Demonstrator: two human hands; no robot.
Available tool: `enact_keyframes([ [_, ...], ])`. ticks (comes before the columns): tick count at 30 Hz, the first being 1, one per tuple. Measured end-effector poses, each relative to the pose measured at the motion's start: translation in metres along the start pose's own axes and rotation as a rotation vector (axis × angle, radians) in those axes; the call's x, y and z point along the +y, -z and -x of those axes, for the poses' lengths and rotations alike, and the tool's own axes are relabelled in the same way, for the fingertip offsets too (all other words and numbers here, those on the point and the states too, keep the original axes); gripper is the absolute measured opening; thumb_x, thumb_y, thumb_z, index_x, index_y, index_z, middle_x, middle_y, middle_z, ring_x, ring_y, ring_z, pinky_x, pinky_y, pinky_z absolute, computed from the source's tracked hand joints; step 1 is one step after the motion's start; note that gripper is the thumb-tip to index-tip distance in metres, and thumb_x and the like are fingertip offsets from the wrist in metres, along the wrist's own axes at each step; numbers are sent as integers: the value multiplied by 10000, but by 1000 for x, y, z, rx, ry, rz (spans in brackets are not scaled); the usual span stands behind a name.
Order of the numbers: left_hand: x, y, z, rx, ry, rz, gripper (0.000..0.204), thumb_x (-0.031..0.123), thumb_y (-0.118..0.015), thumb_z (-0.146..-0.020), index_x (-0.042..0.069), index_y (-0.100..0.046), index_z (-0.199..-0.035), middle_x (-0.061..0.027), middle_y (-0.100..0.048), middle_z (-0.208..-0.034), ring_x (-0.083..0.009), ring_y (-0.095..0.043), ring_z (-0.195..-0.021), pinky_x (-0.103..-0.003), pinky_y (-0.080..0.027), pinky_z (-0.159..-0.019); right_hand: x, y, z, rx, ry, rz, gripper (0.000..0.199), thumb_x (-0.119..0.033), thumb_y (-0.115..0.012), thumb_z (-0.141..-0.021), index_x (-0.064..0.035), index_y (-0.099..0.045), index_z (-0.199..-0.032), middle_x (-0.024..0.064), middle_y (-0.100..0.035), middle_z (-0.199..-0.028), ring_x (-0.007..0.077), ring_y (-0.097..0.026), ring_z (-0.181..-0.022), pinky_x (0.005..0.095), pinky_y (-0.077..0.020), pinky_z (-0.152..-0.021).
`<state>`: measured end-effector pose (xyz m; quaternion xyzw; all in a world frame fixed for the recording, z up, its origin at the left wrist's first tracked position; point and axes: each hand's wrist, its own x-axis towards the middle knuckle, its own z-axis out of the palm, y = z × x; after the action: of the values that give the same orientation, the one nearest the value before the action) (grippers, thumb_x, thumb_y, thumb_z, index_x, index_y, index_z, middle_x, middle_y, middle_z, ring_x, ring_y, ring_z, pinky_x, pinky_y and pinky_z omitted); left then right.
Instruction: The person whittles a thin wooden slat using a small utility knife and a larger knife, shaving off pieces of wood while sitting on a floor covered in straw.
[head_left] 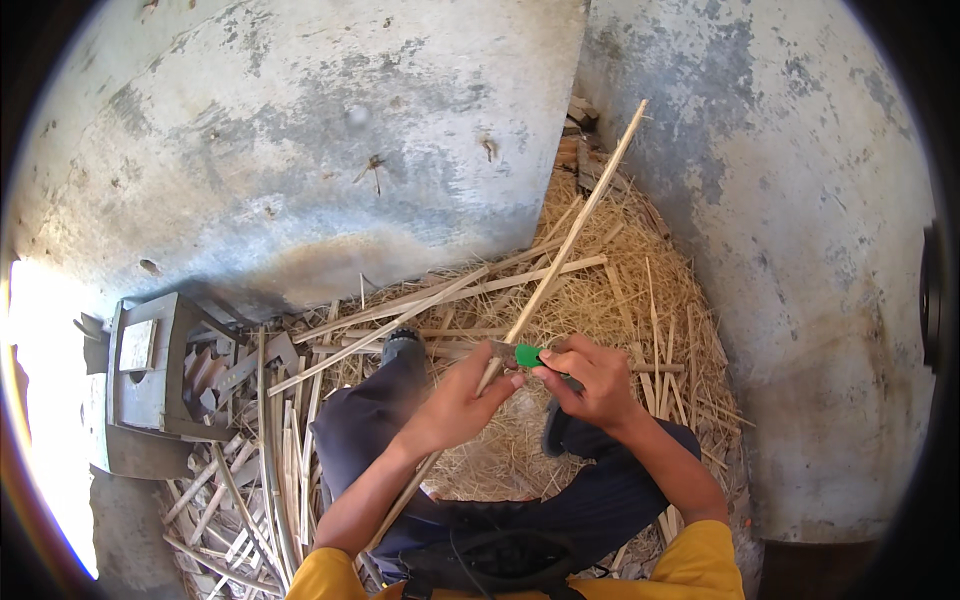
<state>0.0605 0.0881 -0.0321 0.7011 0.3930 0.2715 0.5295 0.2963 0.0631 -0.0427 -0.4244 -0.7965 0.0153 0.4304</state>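
Note:
A long pale strip of split bamboo or wood (572,240) slants from beside my left forearm up to the far right. My left hand (455,402) is closed around it, in front of my lap. Close by on the right, my right hand (588,380) grips a small green-handled tool (528,356), which looks like a knife. Its short grey blade part lies against the strip beside my left fingers. My fingers partly hide the tool, so its exact shape cannot be made out.
Thin curled shavings (640,245) cover the floor ahead and between my legs. Long loose strips (440,300) lie crosswise beyond my knees, with several more at the left. A grey wooden box (150,365) lies at the left. Worn plaster walls (350,120) stand close ahead and to the right.

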Motion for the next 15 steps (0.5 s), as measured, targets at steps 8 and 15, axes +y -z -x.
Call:
enact_keyframes([
  [8,-6,-1,2,-23,14,8,308,242,-664,-1089,3,-600,-1272,-209,-717,-1053,-295,-714,-995,-407,-539,-883,-3,-3,0,30,25,58,168,-185,-864,-895,-112,-761,-1005,32,-621,-757,190,-602,-537,345,-442,-460],
  [15,-8,-2,5,18,-46,4,260,239,-697,-1069,10,-600,-1145,-102,-633,-872,-172,-597,-836,-378,-509,-784,-2,-3,2,32,-7,77,143,-188,-860,-899,-112,-763,-971,27,-621,-759,196,-600,-533,349,-449,-470],
])
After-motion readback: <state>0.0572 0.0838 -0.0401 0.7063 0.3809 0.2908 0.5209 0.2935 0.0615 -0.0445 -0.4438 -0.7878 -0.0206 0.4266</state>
